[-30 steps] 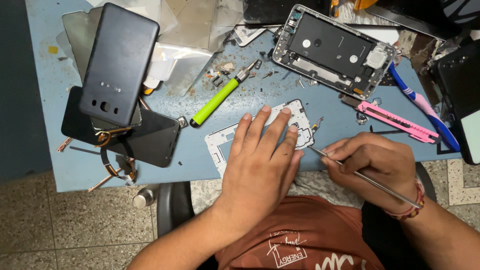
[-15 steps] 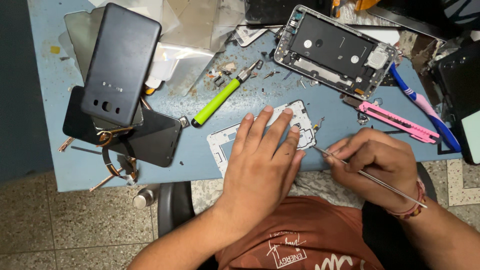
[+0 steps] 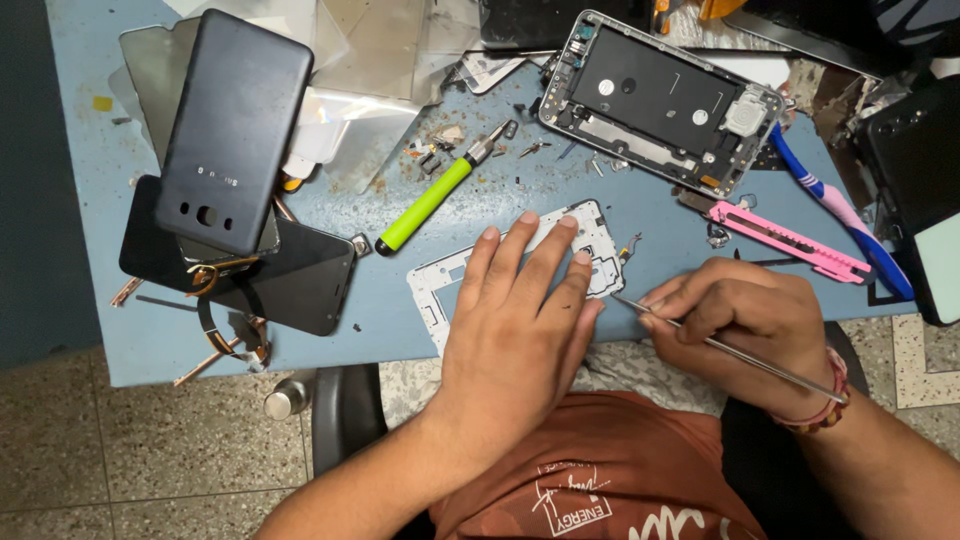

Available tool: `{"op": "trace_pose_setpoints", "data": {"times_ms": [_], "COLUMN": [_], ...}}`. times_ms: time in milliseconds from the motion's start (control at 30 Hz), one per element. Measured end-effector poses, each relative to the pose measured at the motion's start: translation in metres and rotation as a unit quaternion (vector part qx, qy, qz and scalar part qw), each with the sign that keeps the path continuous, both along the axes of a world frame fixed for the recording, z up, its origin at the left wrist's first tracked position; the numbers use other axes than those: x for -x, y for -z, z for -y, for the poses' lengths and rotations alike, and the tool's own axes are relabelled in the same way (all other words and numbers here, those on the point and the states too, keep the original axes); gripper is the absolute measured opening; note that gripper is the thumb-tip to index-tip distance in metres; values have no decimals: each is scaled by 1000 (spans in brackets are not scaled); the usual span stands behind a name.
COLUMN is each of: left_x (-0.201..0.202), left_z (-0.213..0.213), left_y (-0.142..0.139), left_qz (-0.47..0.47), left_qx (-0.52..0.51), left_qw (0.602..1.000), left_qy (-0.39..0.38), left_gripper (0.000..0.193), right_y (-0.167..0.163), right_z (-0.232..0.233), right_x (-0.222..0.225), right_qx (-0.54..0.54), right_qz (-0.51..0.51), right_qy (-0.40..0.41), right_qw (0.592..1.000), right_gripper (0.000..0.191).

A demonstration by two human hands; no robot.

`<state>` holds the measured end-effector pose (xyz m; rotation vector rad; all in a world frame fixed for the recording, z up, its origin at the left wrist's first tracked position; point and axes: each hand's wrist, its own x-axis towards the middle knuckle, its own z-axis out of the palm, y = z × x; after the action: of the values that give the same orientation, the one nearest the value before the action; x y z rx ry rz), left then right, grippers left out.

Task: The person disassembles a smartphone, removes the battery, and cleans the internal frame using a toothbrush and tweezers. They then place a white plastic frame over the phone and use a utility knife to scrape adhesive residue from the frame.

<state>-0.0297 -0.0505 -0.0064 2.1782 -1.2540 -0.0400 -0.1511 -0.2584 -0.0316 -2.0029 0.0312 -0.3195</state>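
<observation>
Nearest the body, the left hand [image 3: 520, 330] lies flat with fingers spread, pressing a white phone mid-frame [image 3: 440, 285] down against the front edge of the blue desk [image 3: 150, 340]. Its grip is open, palm down, nothing pinched; it only pins the part. Just to the right, the right hand [image 3: 735, 320] has its grip pressed together on a thin metal pick [image 3: 730, 350], thumb and fingers pinching the shaft near the tip, and the point reaches the frame's right edge beside the left fingertips.

The mid-frame looks light, thin and somewhat flexible, probably brittle at its narrow rails and cut-outs, so it is best held flat under a broad palm or taken by its long outer edges rather than by a corner. The pick is stiff, slim and likely slippery; a pinch close to the tip gives control.

Further off lie a lime-green screwdriver [image 3: 425, 205] and scattered tiny screws, and a pink utility knife [image 3: 785, 240] with a blue toothbrush [image 3: 835, 215] to the right. At the left a dark back cover [image 3: 235, 130] rests on a black phone [image 3: 300, 280]. At the far side sits an opened phone chassis [image 3: 660, 100], among clear film sheets [image 3: 370, 60].
</observation>
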Motion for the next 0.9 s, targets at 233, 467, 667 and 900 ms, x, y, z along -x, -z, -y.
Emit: {"op": "trace_pose_setpoints", "data": {"times_ms": [233,467,667,900], "left_x": [-1,-1,-2,-3], "left_z": [-1,-1,-3,-4], "left_y": [-1,1,0,-1], "left_qz": [-1,-11,-46,-70], "left_qx": [2,2,20,27], "left_qw": [1000,1000,999,997], "left_qy": [0,-5,3,7], "left_gripper": [36,43,49,51], "right_y": [0,0,-4,-6], "right_z": [2,-4,-8,-1], "right_x": [2,5,3,-2], "right_qx": [-52,-75,-42,-78], "right_qz": [1,12,5,-53], "right_qy": [-15,6,21,10], "right_qw": [999,997,999,995], "right_gripper": [28,27,30,28]}}
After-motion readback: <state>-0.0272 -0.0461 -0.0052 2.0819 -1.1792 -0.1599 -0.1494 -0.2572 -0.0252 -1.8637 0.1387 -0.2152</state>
